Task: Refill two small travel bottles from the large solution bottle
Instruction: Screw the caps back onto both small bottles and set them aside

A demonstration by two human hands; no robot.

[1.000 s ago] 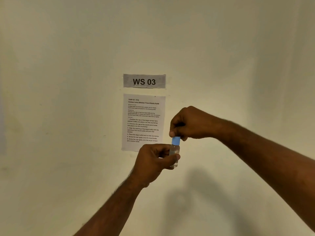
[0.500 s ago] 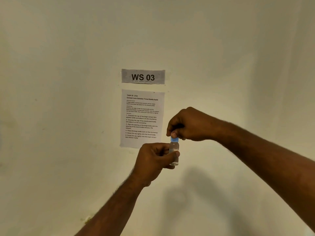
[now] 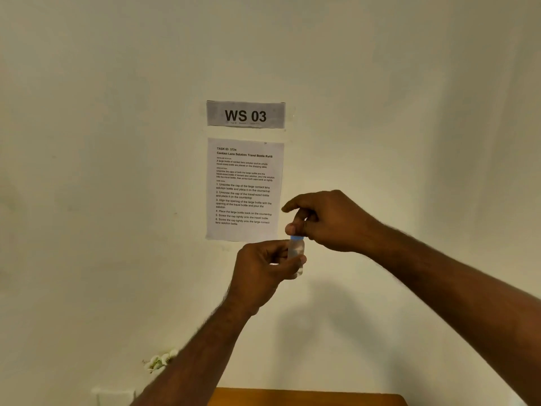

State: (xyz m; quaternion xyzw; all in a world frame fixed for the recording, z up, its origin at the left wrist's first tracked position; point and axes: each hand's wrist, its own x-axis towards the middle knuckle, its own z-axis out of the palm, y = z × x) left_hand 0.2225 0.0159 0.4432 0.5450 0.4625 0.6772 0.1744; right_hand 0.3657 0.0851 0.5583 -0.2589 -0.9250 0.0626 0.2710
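A small clear travel bottle [image 3: 296, 251] with liquid inside is held upright in the air in front of the wall. My left hand [image 3: 262, 272] grips its body from the left and below. A blue cap [image 3: 297, 238] sits on the bottle's neck. My right hand [image 3: 325, 221] pinches that cap from above with thumb and fingers, the index finger lifted. The large solution bottle and any second travel bottle are out of view.
A pale wall fills the view, with a "WS 03" sign [image 3: 246, 115] and a printed instruction sheet [image 3: 244, 189] taped below it. The back edge of an orange-brown table [image 3: 304, 397] shows at the bottom. A small whitish clump [image 3: 159, 360] sticks to the wall low left.
The view has tilted down slightly, bringing the table edge in. My right hand has closed lower over the cap, so less blue shows, and its index finger has lifted.
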